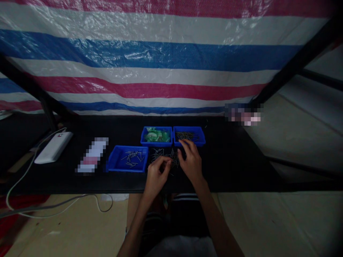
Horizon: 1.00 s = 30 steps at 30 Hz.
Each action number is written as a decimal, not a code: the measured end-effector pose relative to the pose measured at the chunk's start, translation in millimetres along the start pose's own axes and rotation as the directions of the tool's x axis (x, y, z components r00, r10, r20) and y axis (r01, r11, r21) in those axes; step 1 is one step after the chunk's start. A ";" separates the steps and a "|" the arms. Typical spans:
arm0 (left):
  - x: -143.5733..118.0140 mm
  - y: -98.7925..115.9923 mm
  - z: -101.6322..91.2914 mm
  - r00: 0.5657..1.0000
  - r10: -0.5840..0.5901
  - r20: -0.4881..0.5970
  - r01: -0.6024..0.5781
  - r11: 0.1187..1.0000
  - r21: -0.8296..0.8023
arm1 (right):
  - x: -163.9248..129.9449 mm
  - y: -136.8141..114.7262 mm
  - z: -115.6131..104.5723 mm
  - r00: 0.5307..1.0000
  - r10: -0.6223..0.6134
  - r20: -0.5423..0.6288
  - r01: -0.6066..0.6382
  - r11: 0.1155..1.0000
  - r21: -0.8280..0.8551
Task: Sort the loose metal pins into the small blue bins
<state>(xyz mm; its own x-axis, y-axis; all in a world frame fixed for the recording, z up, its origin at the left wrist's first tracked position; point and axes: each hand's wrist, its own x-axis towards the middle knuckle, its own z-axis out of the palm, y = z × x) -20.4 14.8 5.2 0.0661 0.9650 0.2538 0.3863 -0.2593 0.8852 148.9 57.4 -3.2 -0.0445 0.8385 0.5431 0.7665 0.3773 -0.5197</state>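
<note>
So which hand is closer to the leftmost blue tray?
The left. The left hand is just beside the right wall of the leftmost blue tray; the right hand is farther off, by the right edge of the loose metal pins.

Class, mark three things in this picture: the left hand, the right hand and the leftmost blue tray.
Left hand [156, 175]: head view, back of the hand.
Right hand [192, 163]: head view, back of the hand.
Leftmost blue tray [117, 160]: head view, bare inside, left end.
</note>
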 end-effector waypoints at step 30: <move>-1.1 -1.3 0.3 1.000 -0.007 -0.001 0.007 1.000 0.007 | -2.5 -10.4 -19.6 0.962 0.106 -0.251 -0.048 0.972 0.230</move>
<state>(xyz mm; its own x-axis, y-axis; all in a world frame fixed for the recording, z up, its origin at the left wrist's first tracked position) -20.7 14.0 3.7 0.0621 0.9668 0.2480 0.3930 -0.2521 0.8843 153.6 43.7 13.8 0.1998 0.7479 0.6330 0.6002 0.4172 -0.6824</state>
